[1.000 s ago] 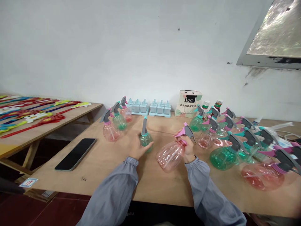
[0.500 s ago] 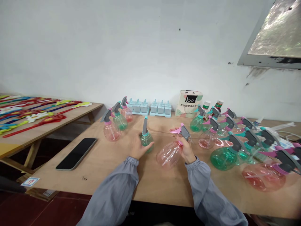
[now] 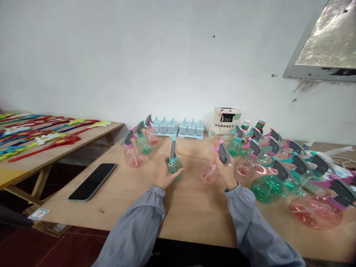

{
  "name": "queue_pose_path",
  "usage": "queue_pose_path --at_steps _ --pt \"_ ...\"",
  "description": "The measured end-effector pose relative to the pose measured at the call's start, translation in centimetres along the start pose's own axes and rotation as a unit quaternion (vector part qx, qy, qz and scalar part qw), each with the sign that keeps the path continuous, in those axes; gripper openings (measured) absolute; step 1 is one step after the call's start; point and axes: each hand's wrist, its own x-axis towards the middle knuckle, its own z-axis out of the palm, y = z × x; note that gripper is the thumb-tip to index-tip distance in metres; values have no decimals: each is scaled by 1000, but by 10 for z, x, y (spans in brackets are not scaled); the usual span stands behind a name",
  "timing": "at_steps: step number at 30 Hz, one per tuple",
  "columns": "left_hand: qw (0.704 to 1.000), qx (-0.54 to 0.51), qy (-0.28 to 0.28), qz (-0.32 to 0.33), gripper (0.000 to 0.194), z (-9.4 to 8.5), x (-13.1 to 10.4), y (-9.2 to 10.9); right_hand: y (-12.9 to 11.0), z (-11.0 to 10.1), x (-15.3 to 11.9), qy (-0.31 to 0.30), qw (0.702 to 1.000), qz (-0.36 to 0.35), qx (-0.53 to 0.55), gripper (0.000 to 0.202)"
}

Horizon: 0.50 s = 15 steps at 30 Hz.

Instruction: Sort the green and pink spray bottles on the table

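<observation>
A green spray bottle [image 3: 174,165] stands upright near the table's middle, its grey nozzle head turned away from me. My left hand [image 3: 166,175] is wrapped round its left side, the thumb lying across the front. To the right, my right hand [image 3: 226,171] grips a clear pink spray bottle [image 3: 208,173] by the neck, under its grey and pink trigger head. That bottle looks nearly upright, its base on or just over the table; my fingers hide part of it. Beyond my left hand stand a pink spray bottle [image 3: 134,155], a green one [image 3: 143,144] and another pink one [image 3: 151,135].
Several more spray bottles crowd the right side, including a green one [image 3: 266,189] and a pink one [image 3: 315,212]. A phone [image 3: 92,181] lies at left. Light-blue ice-pop moulds [image 3: 191,129] and a paper bag [image 3: 224,124] line the wall. Colourful items [image 3: 55,142] cover another table.
The pink bottle in my right hand has gone from tilted to nearly upright and moved slightly right and away from me. My left hand keeps its place on the green bottle.
</observation>
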Motion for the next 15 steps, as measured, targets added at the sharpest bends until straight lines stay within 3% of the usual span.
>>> queue_pose_path --at_steps 3,6,10,15 --pt "1000 4 0 -9 68 0 0 0 3 7 41 86 991 -67 -76 25" --pt "1000 11 -2 -11 67 0 0 -1 16 10 80 114 985 -86 -95 36" --pt "1000 10 -17 -16 68 0 -1 -4 38 7 112 126 982 -83 -111 47" --pt "999 11 -20 -35 68 1 -2 -9 56 -4 132 102 979 -74 -162 39"
